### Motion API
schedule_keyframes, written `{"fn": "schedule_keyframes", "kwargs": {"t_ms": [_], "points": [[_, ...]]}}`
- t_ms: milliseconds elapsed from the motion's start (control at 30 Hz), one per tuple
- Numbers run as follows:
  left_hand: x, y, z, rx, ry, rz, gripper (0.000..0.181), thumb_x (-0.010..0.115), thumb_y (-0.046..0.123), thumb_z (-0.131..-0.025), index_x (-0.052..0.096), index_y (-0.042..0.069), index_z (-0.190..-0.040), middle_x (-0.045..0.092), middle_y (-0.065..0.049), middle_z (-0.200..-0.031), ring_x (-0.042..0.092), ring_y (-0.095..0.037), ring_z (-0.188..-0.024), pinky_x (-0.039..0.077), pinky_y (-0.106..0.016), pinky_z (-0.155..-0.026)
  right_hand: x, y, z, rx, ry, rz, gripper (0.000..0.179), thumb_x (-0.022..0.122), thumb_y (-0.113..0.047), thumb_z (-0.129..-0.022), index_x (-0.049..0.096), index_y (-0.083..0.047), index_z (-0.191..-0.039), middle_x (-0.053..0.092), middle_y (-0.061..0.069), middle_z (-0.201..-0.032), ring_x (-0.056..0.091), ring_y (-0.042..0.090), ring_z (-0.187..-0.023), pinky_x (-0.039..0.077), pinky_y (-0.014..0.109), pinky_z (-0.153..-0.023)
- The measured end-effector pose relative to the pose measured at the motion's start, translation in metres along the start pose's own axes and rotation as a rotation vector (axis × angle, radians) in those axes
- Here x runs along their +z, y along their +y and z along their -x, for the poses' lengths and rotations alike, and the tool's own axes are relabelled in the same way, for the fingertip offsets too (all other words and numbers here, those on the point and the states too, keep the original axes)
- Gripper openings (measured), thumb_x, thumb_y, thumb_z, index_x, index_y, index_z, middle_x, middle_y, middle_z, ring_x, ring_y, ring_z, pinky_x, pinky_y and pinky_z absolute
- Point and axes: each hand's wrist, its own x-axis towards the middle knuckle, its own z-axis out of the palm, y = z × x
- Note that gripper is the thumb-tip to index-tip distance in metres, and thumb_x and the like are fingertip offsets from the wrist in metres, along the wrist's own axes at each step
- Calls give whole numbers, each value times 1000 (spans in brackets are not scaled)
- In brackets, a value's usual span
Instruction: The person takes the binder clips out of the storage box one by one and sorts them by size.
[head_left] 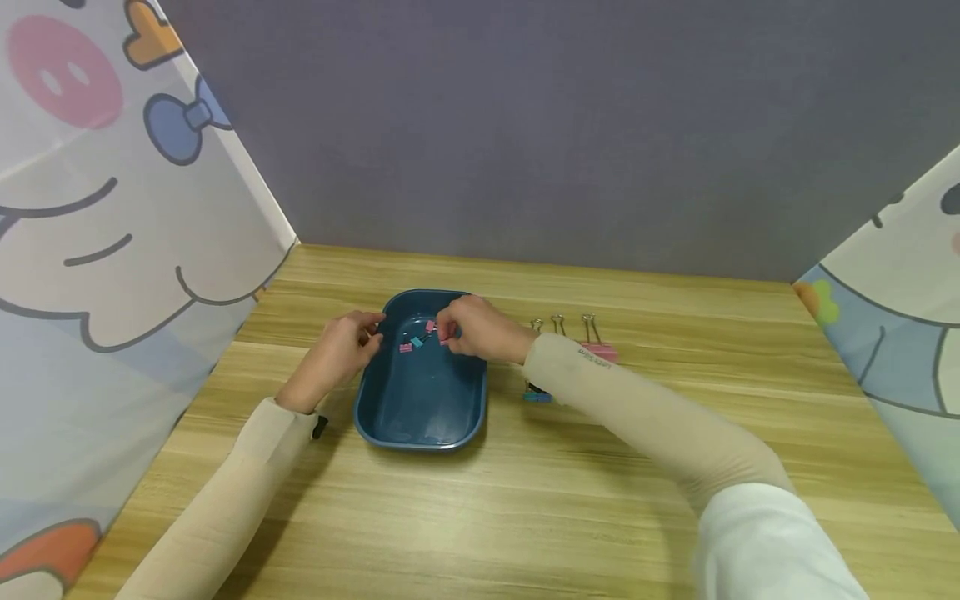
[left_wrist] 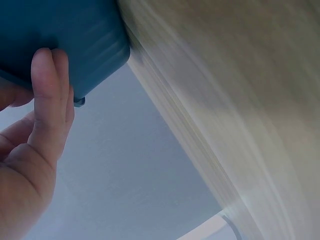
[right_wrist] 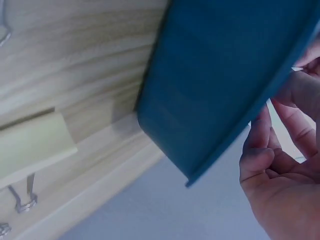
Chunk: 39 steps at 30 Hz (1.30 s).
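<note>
A dark blue rectangular tray (head_left: 420,408) stands on the wooden table. At its left rim, my left hand (head_left: 341,354) holds the edge; in the left wrist view its long fingers (left_wrist: 47,95) lie along the outer wall, with the thumb at the rim. Over the tray's right side, my right hand (head_left: 480,329) pinches a small pink binder clip (head_left: 444,342), mostly covered by the fingertips. Inside the tray, near its far end, lie a pink clip (head_left: 406,347), a teal clip (head_left: 417,342) and another pink clip (head_left: 430,326).
Right of the tray are larger binder clips: a pink one (head_left: 602,352) with raised silver handles, a teal one (head_left: 537,397) partly under the right forearm, and a pale yellow one (right_wrist: 37,145). A grey panel (head_left: 525,142) borders the table's back; printed cloths (head_left: 142,233) flank it.
</note>
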Motion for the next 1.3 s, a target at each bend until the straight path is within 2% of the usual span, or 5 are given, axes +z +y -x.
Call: {"fn": "schedule_keyframes", "kwargs": {"t_ms": [433,700,767,1000,1300], "points": [[0,-2,0,18,11,-6,31,59,0,-90,58,-9,-120,62,-19,-96,60,-23,-71,51,-30,-54,-20,4,32,-47,122,-22,12,70,-8,-83,68,-19,-83,59,-8,-85,55,18,-82,45,27,-70],[0,-2,0,23,13,-5,32,59,0,-90,58,-10,-120,62,-19,-94,61,-23,-71,51,-29,-54,-36,11,58,23,183,-41,12,70,-7,-83,70,-19,-86,59,-10,-86,52,11,-78,45,27,-71],[-1,-2,0,20,18,-3,32,59,0,-90,58,-10,-120,62,-18,-93,61,-23,-70,51,-29,-54,-39,12,63,13,191,-21,11,70,-8,-84,70,-18,-86,59,-10,-86,52,12,-79,45,27,-71],[0,-3,-1,33,32,-11,32,59,0,-89,59,-10,-119,62,-19,-94,61,-24,-71,52,-33,-57,-41,15,83,-50,226,60,10,71,-7,-83,70,-17,-85,62,-6,-87,55,19,-83,44,30,-74],[0,-1,-2,40,16,-1,33,58,1,-89,58,-10,-120,61,-20,-95,61,-25,-74,52,-36,-60,-35,24,119,-26,238,70,15,74,-4,-80,70,-18,-83,61,-6,-85,53,16,-78,44,28,-67]]}}
